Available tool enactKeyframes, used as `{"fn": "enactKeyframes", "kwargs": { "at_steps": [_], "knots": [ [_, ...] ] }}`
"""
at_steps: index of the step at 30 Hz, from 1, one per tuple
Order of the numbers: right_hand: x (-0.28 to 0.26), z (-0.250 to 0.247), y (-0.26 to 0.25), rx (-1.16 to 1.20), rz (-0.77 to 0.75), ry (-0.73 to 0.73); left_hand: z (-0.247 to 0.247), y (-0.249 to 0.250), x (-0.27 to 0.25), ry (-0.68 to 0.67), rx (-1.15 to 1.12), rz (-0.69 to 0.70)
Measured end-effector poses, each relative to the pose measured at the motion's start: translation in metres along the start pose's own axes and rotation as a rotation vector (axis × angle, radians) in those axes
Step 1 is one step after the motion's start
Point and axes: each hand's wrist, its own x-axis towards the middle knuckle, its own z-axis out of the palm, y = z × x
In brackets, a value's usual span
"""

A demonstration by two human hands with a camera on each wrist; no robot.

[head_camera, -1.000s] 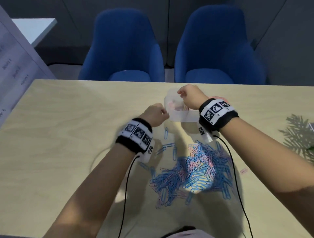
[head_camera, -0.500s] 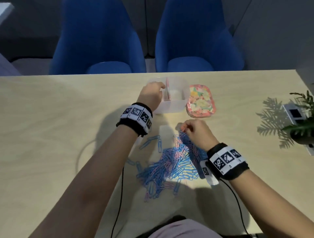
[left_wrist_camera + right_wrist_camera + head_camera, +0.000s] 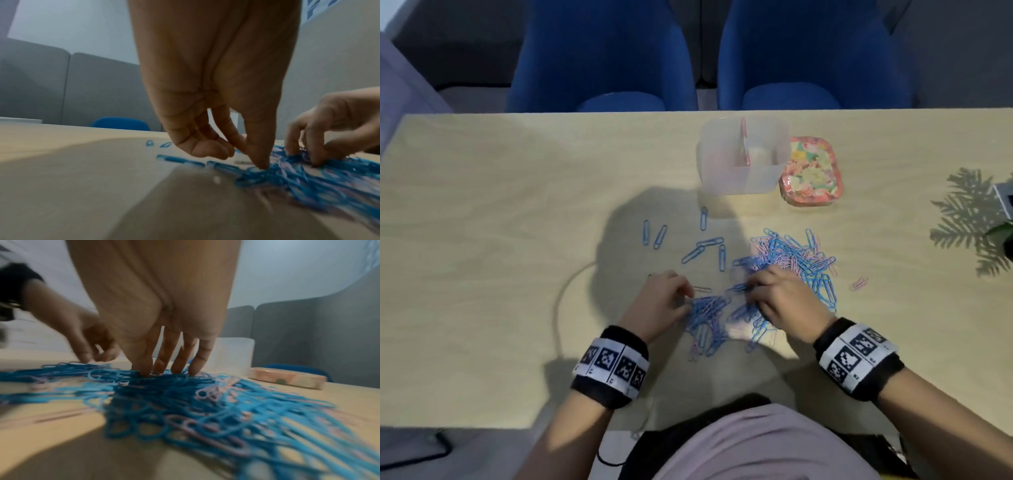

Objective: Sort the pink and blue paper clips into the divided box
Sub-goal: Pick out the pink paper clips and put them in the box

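Observation:
A tangled pile of blue and pink paper clips lies on the table in front of me. My left hand is at the pile's left edge; in the left wrist view its thumb and index finger pinch down on blue clips, other fingers curled. My right hand rests on the pile's middle, its straight fingertips pressing into the clips. The translucent divided box stands beyond the pile, untouched. What lies inside it is unclear.
A pink floral lid lies right of the box. Several loose blue clips are scattered left of the pile and one pink clip lies to its right. A plant stands at the right edge. Two blue chairs face the far side.
My left hand left the box and came back down to the pile's left edge. My right hand slid nearer across the pile. The view tilted down.

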Motion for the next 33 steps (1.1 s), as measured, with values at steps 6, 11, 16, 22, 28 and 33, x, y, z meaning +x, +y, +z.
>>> {"fn": "enactKeyframes", "kwargs": {
  "at_steps": [6, 11, 16, 22, 28, 33],
  "knots": [
    [0.02, -0.015, -0.015, 0.028, 0.082, 0.096, 0.007, -0.019, -0.015, 0.099, -0.006, -0.1],
    [0.077, -0.009, -0.054, 0.038, 0.146, -0.115, 0.003, -0.016, -0.016, 0.24, 0.076, -0.122],
    [0.092, 0.0, -0.06, -0.044, 0.24, -0.207, 0.014, -0.001, -0.015, 0.129, 0.105, -0.053],
    [0.083, -0.004, -0.047, -0.059, 0.27, -0.217, 0.013, -0.006, -0.006, 0.092, 0.069, -0.105],
    [0.055, -0.023, -0.006, 0.46, 0.397, 0.134, -0.002, -0.024, 0.002, 0.23, 0.101, -0.195],
    [0.044, -0.027, 0.001, 0.812, 0.669, 0.206, 0.005, -0.001, 0.005, 0.171, 0.143, 0.003]
  ]
}}
